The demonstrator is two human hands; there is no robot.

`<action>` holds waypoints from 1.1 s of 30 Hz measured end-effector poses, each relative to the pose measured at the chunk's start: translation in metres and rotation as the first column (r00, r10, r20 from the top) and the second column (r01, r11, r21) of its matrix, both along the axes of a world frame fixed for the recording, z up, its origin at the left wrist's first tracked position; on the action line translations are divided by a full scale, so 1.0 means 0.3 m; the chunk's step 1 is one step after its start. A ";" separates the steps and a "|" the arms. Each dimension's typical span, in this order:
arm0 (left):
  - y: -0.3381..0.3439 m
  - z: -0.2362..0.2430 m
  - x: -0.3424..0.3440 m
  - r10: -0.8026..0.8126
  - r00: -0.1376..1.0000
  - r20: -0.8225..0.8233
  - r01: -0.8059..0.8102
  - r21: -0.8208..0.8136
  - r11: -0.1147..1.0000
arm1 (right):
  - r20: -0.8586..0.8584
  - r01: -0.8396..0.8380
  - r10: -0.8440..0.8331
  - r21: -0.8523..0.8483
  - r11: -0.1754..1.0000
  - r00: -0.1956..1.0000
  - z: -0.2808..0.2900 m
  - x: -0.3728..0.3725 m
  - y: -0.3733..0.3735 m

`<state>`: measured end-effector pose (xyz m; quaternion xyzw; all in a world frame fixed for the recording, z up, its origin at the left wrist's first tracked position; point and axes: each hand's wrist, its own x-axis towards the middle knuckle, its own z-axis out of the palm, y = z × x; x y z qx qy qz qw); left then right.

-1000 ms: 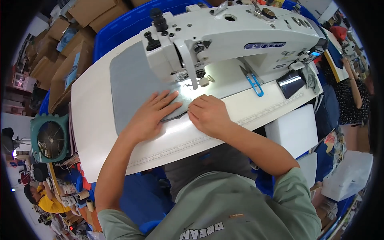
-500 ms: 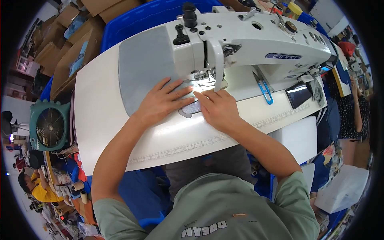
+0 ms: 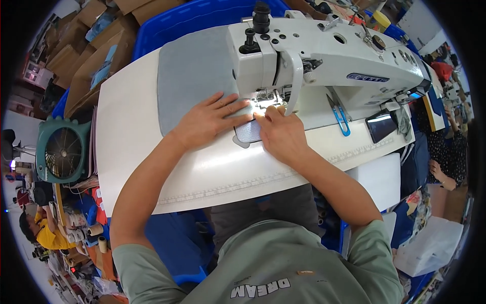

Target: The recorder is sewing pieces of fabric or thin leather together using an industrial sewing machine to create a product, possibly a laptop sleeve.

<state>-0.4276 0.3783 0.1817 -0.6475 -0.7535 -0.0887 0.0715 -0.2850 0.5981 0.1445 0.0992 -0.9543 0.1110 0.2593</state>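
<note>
My left hand (image 3: pixel 205 121) lies with fingers spread on a large grey fabric panel (image 3: pixel 190 71), just left of the lit presser foot of a white sewing machine (image 3: pixel 324 66). My right hand (image 3: pixel 283 137) is curled, fingertips pinching at the edge of a small light-grey piece (image 3: pixel 247 133) by the presser foot. A darker grey rounded piece (image 3: pixel 241 142) shows beneath it. The needle tip is hard to make out in the glare. Blue-handled scissors (image 3: pixel 340 116) and a black phone (image 3: pixel 379 126) lie on the white worktop (image 3: pixel 126 152) to the right.
A ruler strip (image 3: pixel 223 185) runs along the worktop's front. Cardboard boxes (image 3: pixel 81 66) and a blue bin (image 3: pixel 159 20) stand behind. A green fan (image 3: pixel 63 152) is at left, a white foam block (image 3: pixel 374 180) at right. Co-workers are at lower left (image 3: pixel 55 233) and far right (image 3: pixel 445 157).
Both my hands have moved up and to the right in view, toward the presser foot, and more of the small piece shows between them. The whole scene has shifted slightly.
</note>
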 end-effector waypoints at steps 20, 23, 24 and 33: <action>0.026 -0.065 0.141 0.236 0.955 -0.180 -0.240 -0.001 0.971 | 0.022 0.059 -0.062 0.097 0.994 0.998 0.008 -0.002 -0.004; 0.038 -0.072 0.166 0.283 0.942 -0.180 -0.290 -0.012 0.957 | -0.009 0.059 -0.058 0.072 0.996 0.998 0.016 0.000 -0.009; 0.043 -0.073 0.175 0.309 0.933 -0.185 -0.317 -0.016 0.948 | -0.005 0.059 -0.059 0.089 0.994 0.998 0.018 -0.001 -0.011; 0.118 -0.110 0.287 0.426 0.856 -0.293 -0.436 0.034 0.899 | 0.013 0.058 -0.061 0.171 0.984 0.998 0.040 0.007 -0.021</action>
